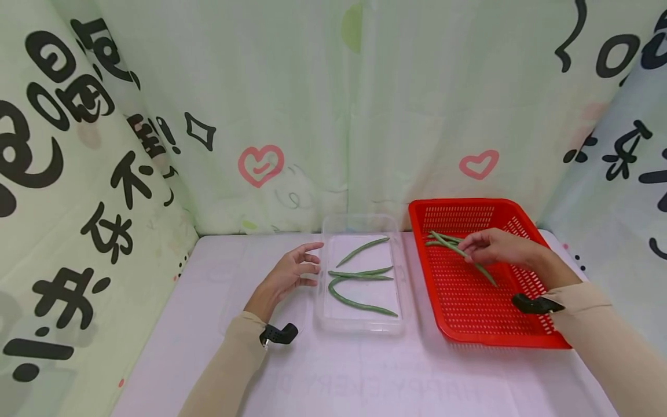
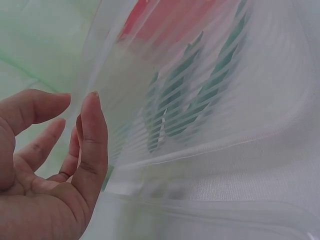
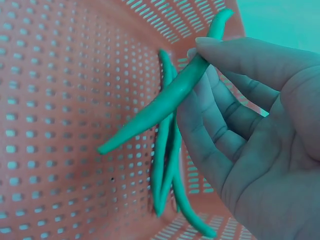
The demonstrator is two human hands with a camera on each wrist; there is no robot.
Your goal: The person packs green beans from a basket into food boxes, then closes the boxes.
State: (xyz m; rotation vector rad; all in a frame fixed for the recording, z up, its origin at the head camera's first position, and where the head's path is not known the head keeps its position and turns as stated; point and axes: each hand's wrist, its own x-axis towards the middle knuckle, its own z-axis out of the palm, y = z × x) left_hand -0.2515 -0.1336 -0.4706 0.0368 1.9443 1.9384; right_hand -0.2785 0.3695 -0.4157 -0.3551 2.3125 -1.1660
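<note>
Between thumb and fingertips my right hand (image 1: 492, 249) pinches a green bean (image 3: 150, 112), raised over the red plastic basket (image 1: 458, 336). Beneath it several other green beans (image 3: 160, 160) lie together on the basket floor. To the left of the basket, a clear plastic container (image 1: 359, 325) holds several more beans, one of them curved (image 1: 359, 304) along the near side. My left hand (image 1: 285, 275) is beside the container's left rim, its fingers loosely bent and holding nothing. In the left wrist view, beans (image 2: 182, 95) show blurred through the container's clear wall (image 2: 135, 110).
A pale cloth covers the table (image 1: 292, 376). Behind it hangs a light green printed curtain (image 1: 312, 116), with more printed cloth (image 1: 78, 231) at the left and right sides. The basket stands close to the table's right edge.
</note>
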